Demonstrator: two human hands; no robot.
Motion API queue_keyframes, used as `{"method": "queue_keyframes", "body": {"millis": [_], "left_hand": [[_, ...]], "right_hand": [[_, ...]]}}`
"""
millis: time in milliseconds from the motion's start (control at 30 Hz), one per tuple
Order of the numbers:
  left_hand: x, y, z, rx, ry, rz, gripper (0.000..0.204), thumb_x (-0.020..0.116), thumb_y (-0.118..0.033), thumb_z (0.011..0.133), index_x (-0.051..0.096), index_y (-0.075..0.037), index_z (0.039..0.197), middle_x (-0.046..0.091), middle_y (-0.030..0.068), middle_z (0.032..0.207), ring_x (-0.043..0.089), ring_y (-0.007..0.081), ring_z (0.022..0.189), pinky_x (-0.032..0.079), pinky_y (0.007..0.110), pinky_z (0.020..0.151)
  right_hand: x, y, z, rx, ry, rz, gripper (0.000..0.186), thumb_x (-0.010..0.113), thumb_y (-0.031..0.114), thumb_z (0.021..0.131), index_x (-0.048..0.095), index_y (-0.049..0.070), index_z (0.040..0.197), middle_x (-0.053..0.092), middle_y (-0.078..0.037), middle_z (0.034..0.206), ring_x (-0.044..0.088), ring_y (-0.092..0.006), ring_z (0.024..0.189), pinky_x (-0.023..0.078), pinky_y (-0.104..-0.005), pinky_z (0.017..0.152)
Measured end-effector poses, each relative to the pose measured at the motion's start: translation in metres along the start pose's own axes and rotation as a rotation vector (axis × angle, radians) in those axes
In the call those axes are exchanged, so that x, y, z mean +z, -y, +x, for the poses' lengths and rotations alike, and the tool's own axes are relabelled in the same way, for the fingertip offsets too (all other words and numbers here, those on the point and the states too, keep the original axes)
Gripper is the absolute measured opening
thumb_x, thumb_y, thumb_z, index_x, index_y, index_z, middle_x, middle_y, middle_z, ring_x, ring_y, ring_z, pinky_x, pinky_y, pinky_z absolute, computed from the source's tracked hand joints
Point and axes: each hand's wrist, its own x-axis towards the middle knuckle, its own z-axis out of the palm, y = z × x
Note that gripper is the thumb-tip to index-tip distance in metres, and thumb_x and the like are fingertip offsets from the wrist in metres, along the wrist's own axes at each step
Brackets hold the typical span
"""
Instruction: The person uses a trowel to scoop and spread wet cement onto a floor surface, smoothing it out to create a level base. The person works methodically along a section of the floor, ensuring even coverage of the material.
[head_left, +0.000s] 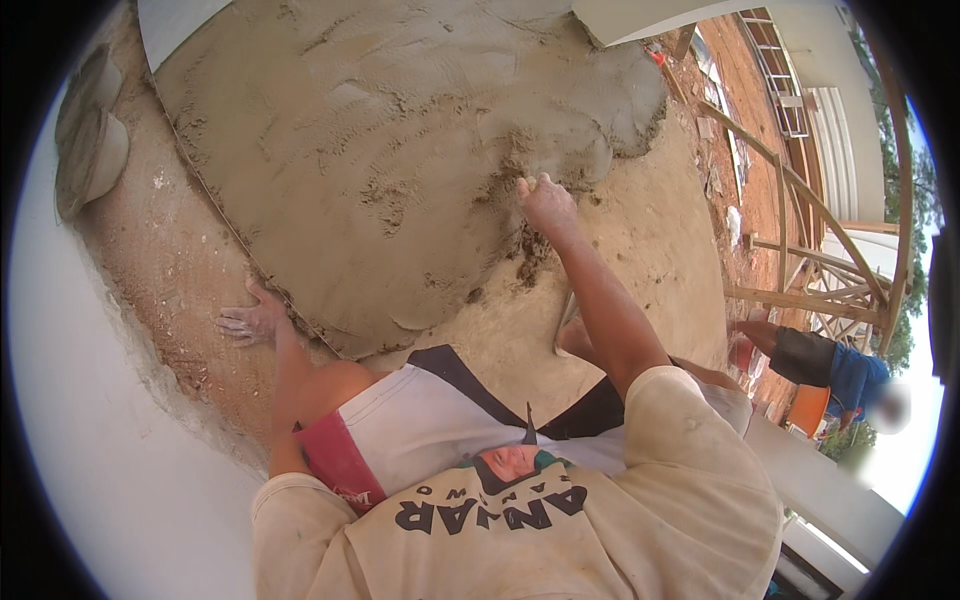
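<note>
A broad sheet of wet grey mortar [340, 130] spreads before me, its surface streaked and lumpy in places. My right hand [548, 205] is closed in a fist over its right part, by a crumbly dark patch. Whatever that hand grips is hidden beneath it. My left hand [255, 318] lies on the dusty reddish ground [150, 250], fingers spread and dusted with grey, nothing in it. Beside it, a thin straight edging strip [215, 205] borders the mortar's left side. Smoother tan surface [640, 220] lies to the right of the wet mortar.
Mortar-caked round containers [105, 160] sit at the upper left beside a white wall [80, 400]. On the right stand wooden poles [805, 300] and rails over red soil. Another person in a blue shirt [857, 380] bends near an orange bucket [808, 408].
</note>
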Motion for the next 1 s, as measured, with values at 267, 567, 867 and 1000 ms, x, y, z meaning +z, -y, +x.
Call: {"method": "queue_keyframes", "body": {"millis": [267, 567, 867, 1000], "left_hand": [[0.003, -0.003, -0.003, -0.012, 0.001, 0.011, 0.109, 0.040, -0.080, 0.088, 0.021, 0.003, 0.156, 0.011, 0.0239, 0.165, 0.003, 0.0361, 0.154, 0.001, 0.060, 0.120], [-0.015, -0.015, -0.006, 0.022, -0.031, 0.031, 0.105, 0.040, -0.078, 0.090, 0.024, 0.004, 0.154, 0.014, 0.0234, 0.164, 0.006, 0.0357, 0.154, 0.006, 0.062, 0.120], [-0.013, -0.014, -0.002, -0.013, -0.001, 0.067, 0.103, 0.039, -0.076, 0.091, 0.023, 0.004, 0.155, 0.014, 0.0224, 0.164, 0.006, 0.0352, 0.154, 0.007, 0.062, 0.120], [-0.018, -0.011, -0.003, -0.034, 0.022, 0.058, 0.104, 0.039, -0.077, 0.091, 0.023, 0.003, 0.155, 0.012, 0.0223, 0.165, 0.004, 0.0357, 0.154, 0.006, 0.063, 0.120]], "right_hand": [[0.017, -0.100, 0.043, 0.324, 0.000, 0.158, 0.062, 0.048, 0.050, 0.099, 0.060, -0.008, 0.118, 0.069, -0.028, 0.109, 0.069, -0.0399, 0.099, 0.054, -0.0474, 0.088], [0.039, -0.026, 0.027, 0.548, 0.245, 1.496, 0.042, 0.050, 0.048, 0.100, 0.051, 0.006, 0.096, 0.052, -0.005, 0.070, 0.054, -0.0185, 0.052, 0.050, -0.0383, 0.049], [0.044, 0.142, 0.015, 0.313, 0.452, 1.202, 0.046, 0.050, 0.051, 0.100, 0.052, 0.006, 0.090, 0.053, -0.005, 0.069, 0.053, -0.0176, 0.052, 0.050, -0.0380, 0.047], [0.032, 0.150, 0.004, 0.158, 0.532, 0.994, 0.050, 0.052, 0.049, 0.098, 0.057, 0.001, 0.086, 0.059, -0.010, 0.075, 0.057, -0.0216, 0.054, 0.050, -0.0399, 0.050]]}}
